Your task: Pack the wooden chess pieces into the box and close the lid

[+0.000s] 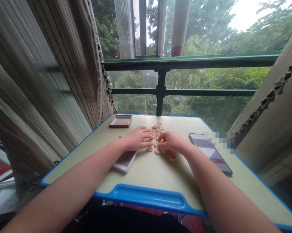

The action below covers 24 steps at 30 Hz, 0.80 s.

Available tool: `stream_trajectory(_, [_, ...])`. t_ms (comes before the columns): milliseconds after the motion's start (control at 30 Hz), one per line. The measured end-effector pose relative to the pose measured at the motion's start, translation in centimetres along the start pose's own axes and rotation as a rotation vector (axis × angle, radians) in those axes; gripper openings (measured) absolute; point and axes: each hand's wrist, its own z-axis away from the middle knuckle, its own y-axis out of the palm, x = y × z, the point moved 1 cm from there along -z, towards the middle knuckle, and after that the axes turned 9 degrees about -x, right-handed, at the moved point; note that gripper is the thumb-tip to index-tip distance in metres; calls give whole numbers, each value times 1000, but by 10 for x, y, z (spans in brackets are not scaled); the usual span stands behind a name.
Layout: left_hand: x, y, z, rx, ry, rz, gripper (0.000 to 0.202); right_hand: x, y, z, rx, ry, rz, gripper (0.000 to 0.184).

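A loose heap of round wooden xiangqi pieces [157, 127] with painted characters lies mid-table, several of them between my hands. Over the left side of the heap, my left hand [139, 138] is open, palm down with fingers spread, partly hiding the pieces beneath. My right hand [172, 141] comes in from the other side, its fingers curled down to a piece [156, 144] at their tips; the thumb is mostly hidden. One piece [172, 157] rests apart, below my right hand. Under my left wrist sits a shallow pale box part [125, 164].
The cream table [151, 171] has a blue edge and a blue molded groove [149, 195] in front. At the back left stands a shallow brown-rimmed tray [120, 125]. A phone [210, 153] lies beside my right forearm. Curtains [63, 64] flank the table; beyond is a railed window [162, 87].
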Motion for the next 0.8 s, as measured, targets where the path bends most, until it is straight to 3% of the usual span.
stream_trajectory(333, [5,-5,-2,-77,-51,9,48,-3,13,-8,-209,-184,145,13])
stream_trajectory(467, [5,-5,-3,-36,20,44,32,-4,16,-8,-214,-211,145,15])
stream_trajectory(800, [0,-6,-3,-83,71,51,24,-2,15,-4,-200,-243,84,22])
